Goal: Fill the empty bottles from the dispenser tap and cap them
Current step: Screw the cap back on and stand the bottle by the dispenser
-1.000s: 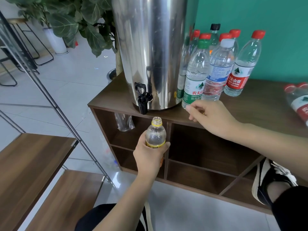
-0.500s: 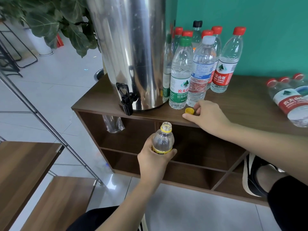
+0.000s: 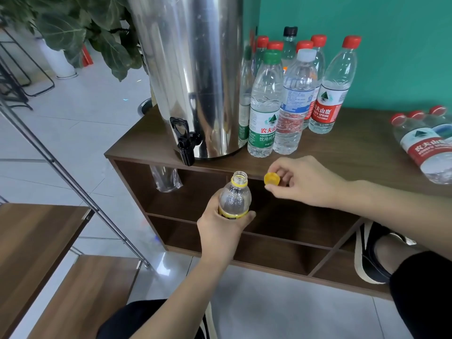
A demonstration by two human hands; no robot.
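A dark wooden cabinet against a teal wall carries the steel dispenser, its black tap overhanging the front edge, and a cluster of capped bottles. Below and right of the tap, the left hand grips a small clear bottle — upright, long axis vertical, open neck pointing up. The right hand pinches the yellow cap just beside the neck; half a second ago that cap lay on the cabinet top.
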